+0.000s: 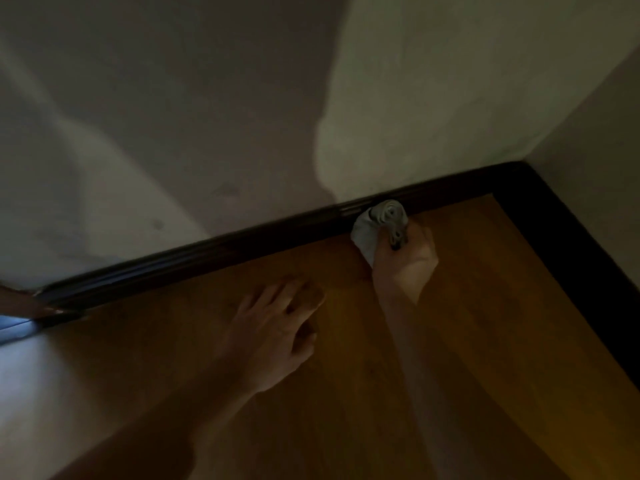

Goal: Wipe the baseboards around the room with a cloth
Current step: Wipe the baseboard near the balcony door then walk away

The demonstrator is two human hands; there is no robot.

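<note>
From my remote feed: beneath a pale wall [173,116], the wooden floor [467,341] meets the dark baseboard [207,245]. My left hand [273,327] lies flat, fingers spread, likely bracing me. My right hand [405,261] clutches the bunched cloth [377,220] against the baseboard, near the corner.

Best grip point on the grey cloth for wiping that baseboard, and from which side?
Grip the cloth by its bunched rear part, coming from the room side, as the right hand does now. It is wadded into a ball with its front against the dark baseboard, so the wall side is blocked and that face should stay free to wipe.
</note>
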